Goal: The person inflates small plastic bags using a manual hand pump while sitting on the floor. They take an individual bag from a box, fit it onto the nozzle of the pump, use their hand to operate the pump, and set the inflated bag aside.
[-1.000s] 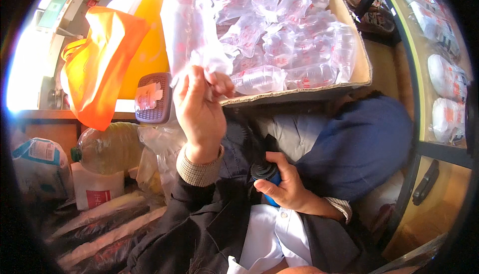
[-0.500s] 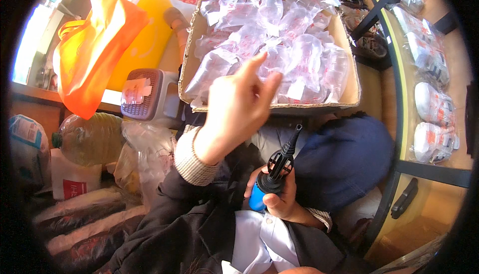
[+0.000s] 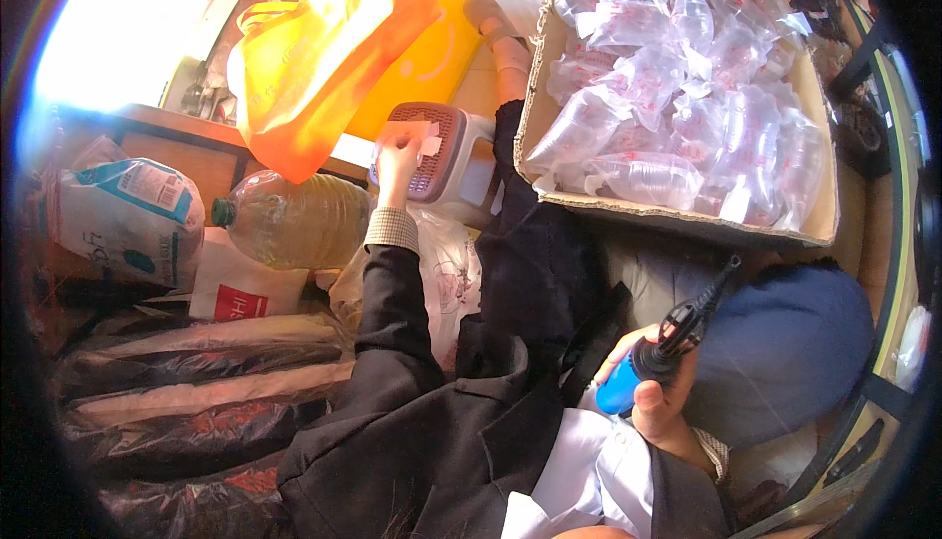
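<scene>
At the left, my left hand [image 3: 396, 158] reaches to a small plastic stool [image 3: 446, 161] with a purple, perforated top. Its fingers are closed at the edge of a flat pale packet [image 3: 420, 131] lying on that top; the fingertips are partly hidden. In front of my chest, my right hand [image 3: 669, 415] is wrapped round a hand pump [image 3: 622, 386] with a blue barrel and a tapered black nozzle, tilted up to the right. Beyond it stands an open cardboard box [image 3: 687, 225] filled with clear, puffed plastic pieces [image 3: 677, 78] in wrappers.
An orange bag [image 3: 324, 58] and a yellow bag [image 3: 422, 58] stand behind the stool. A large clear bottle [image 3: 299, 220] with a green cap lies left of it. Dark plastic-wrapped bundles [image 3: 196, 392] fill the lower left. A dark blue rounded thing [image 3: 795, 353] is beside the pump.
My left hand has moved from in front of the box to the packet on the stool, its fingers closing there. My right hand keeps holding the pump. The view has turned left.
</scene>
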The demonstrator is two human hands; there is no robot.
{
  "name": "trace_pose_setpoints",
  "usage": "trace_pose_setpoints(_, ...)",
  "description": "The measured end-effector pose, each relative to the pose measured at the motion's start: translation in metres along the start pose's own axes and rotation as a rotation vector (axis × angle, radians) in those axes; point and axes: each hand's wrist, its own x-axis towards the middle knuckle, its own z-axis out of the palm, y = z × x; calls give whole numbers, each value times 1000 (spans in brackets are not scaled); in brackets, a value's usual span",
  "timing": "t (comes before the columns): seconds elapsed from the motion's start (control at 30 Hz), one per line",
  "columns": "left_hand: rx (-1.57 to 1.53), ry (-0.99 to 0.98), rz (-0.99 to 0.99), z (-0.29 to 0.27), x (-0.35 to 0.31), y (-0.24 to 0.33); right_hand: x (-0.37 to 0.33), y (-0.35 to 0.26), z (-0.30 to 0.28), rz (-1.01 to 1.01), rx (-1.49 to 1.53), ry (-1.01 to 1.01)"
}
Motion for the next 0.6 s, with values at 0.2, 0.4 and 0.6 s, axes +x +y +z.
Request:
trace_pose_setpoints(0.2,164,224,173,38,11,-37,3,1,4,31,-23,94)
trace_pose_setpoints(0.4,128,62,25,36,15,-38,5,3,4,38,-52,132)
trace_pose_setpoints(0.6,140,55,53,33,26,-58,8,4,6,50,-75,144)
